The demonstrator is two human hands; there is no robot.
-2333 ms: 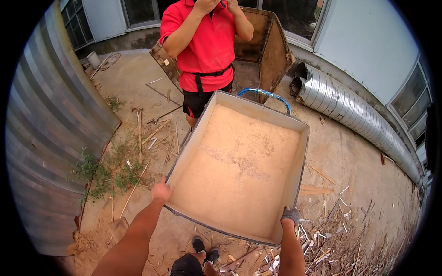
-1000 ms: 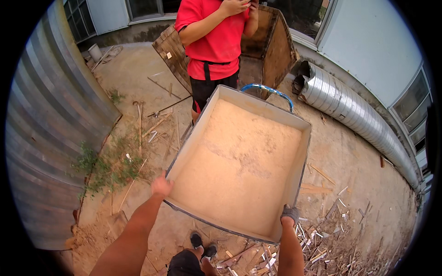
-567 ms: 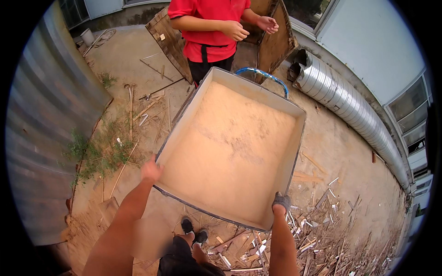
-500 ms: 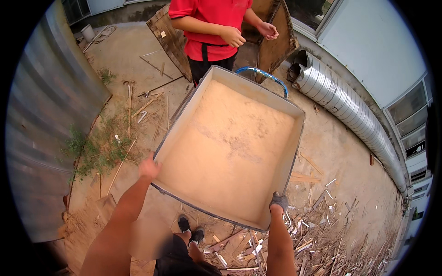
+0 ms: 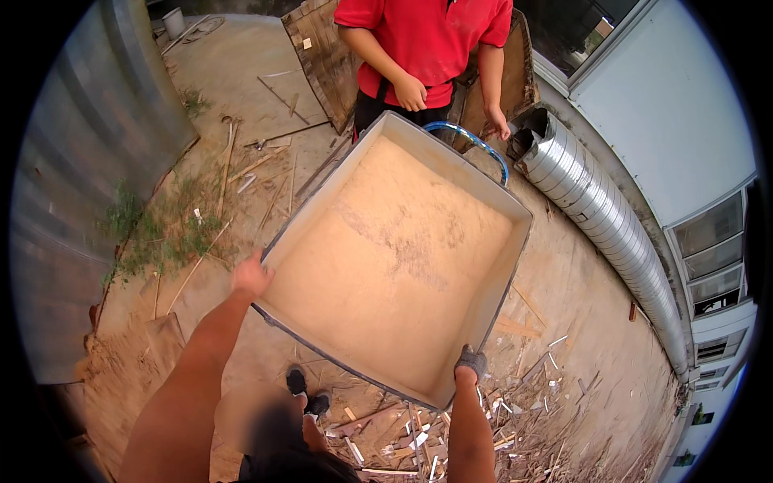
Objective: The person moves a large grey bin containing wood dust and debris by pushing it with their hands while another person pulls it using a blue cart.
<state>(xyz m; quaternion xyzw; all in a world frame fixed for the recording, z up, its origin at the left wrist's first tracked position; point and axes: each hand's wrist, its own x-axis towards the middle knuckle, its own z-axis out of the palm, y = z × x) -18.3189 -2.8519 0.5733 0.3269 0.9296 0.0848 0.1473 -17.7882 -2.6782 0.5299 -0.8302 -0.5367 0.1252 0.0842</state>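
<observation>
As fingers of the left hand [image 5: 253, 278] and right hand [image 5: 469, 361] grip its rim, a grey tray [image 5: 491, 282] of tan powder [image 5: 378, 266] fills mid-frame; a wooden panel [image 5: 328, 74], upper left, bears an unreadable pale square [image 5: 307, 43].

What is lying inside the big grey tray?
Inside the tray lies a layer of tan, powdery-looking material, darker in patches near its middle. The tray's floor beneath it is covered and cannot be seen.

We worked in soft, even daylight, with glare on the silver duct [image 5: 597, 217] and curved, blackened edges.
</observation>
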